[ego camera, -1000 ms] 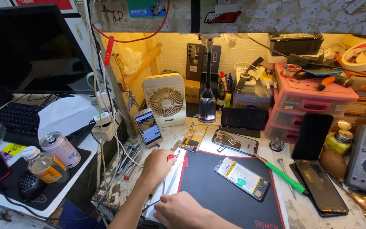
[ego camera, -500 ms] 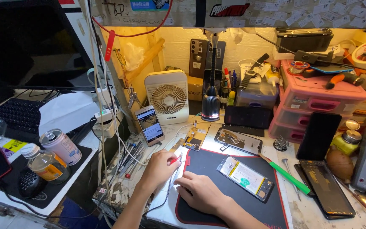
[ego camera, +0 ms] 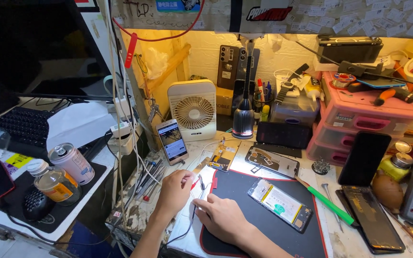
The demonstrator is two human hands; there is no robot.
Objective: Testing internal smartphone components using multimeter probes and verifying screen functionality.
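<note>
Two hands: left hand [ego camera: 174,187] pinching one red-tipped tool [ego camera: 196,182]; right hand [ego camera: 222,217] loosely curled, empty

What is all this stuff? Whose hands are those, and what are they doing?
This picture comes from a camera worn on a person's head, so you look down at that person's own two hands. It is a crowded repair bench. The left hand pinches a small tool with a red handle at the edge of a black work mat. The right hand rests flat on the mat. An opened phone lies on the mat with its insides showing. Beside it lies a green-handled tool. Behind stand a small white fan, a lit phone leaning upright, a lamp and pink drawers. To the left sit a can and a bottle.
</note>
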